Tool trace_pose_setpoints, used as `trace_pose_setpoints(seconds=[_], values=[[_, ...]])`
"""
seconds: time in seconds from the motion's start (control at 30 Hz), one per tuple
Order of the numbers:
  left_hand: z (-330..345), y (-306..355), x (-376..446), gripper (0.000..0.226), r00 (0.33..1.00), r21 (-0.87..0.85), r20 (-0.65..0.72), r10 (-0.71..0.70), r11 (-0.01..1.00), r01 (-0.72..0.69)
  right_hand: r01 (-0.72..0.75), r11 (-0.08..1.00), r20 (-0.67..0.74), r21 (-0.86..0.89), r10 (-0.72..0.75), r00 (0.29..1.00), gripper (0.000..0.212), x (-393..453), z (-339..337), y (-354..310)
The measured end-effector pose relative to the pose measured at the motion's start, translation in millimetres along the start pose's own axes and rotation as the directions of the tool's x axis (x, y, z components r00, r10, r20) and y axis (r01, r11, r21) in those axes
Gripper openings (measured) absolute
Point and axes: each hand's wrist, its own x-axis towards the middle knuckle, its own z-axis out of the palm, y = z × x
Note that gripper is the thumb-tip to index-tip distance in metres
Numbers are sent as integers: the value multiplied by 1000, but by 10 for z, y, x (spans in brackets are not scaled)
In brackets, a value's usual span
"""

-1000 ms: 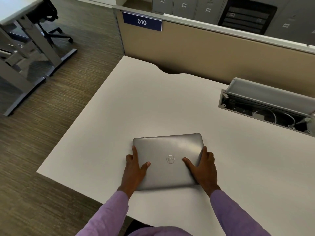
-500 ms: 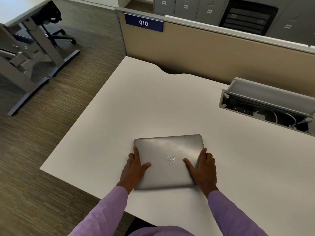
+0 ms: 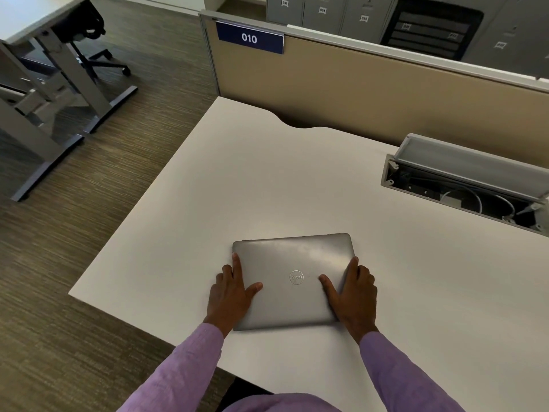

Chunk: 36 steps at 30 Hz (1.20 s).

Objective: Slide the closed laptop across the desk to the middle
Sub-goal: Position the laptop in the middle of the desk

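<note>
A closed grey laptop (image 3: pixel 292 263) with a round logo on its lid lies flat on the white desk (image 3: pixel 267 185), near the front edge and toward the desk's left end. My left hand (image 3: pixel 230 295) grips its left side, thumb on the lid and fingers along the edge. My right hand (image 3: pixel 353 295) holds its right side the same way, thumb resting on the lid. Both sleeves are purple.
An open cable tray (image 3: pixel 463 185) with wires is set into the desk at the right rear. A tan partition (image 3: pixel 371 93) with a "010" sign (image 3: pixel 249 39) runs behind. The desk's left edge drops to carpet; another desk's legs and a chair base (image 3: pixel 89 55) stand far left.
The laptop and both hands have shifted slightly to the right along the desk; the grip on the laptop is unchanged.
</note>
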Motion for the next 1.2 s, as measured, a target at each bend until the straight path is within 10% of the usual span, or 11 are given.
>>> trace_pose_setpoints(seconds=[0.17,0.57,1.2], values=[[13,-12,-49,95,989,-103,-140,-50,994,36,-8,997,-28,79,10,1000,94,11,-23,0],[-13,121,81,118,974,-450,113,-196,864,226,-12,998,4,64,12,1000,100,112,-48,-72],[-195,26,243,120,990,-479,140,28,877,43,-153,887,28,436,156,987,108,38,-155,-31]])
